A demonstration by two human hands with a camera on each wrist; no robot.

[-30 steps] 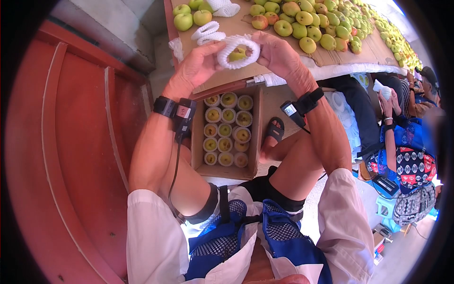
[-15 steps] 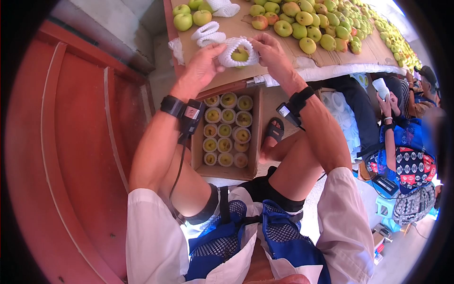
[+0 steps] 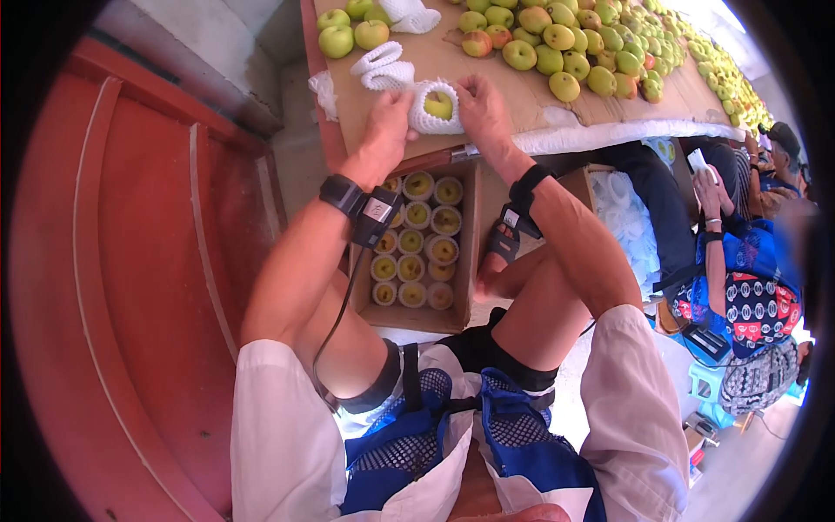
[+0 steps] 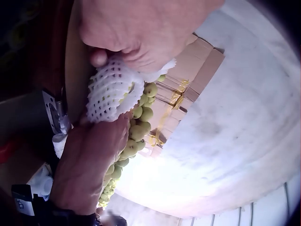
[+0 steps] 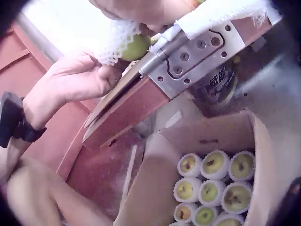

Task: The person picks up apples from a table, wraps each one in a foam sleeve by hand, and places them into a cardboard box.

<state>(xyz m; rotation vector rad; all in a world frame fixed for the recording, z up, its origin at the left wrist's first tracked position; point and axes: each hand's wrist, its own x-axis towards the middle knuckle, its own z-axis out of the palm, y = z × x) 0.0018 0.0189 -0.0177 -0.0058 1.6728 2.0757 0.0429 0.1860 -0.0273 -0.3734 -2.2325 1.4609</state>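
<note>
A seated worker grips a white foam fruit net (image 3: 425, 122) around a yellow-green apple (image 3: 438, 105) at the near edge of a cardboard-topped table (image 3: 509, 109), the left hand (image 3: 389, 126) pinching the net on one side and the right hand (image 3: 485, 115) grasping it on the other. The apple's skin shows through the net's open end. Loose foam nets (image 3: 384, 66) lie on the cardboard just beyond the left hand, with a small group of green apples (image 3: 337, 41) behind them. To the right, a large heap of green and red-blushed apples (image 3: 600, 52) stretches away along the table. Below the hands, between the worker's legs, an open cardboard carton (image 3: 465, 252) holds rows of netted apples (image 3: 411, 268), stem areas showing. A metal hinge (image 5: 195, 56) is fixed to the table's red edge, near the held apple. At far right, another person (image 3: 709, 196) in blue holds a white item, and a second carton (image 3: 578, 187) beside the worker contains crumpled white material (image 3: 622, 222).
</note>
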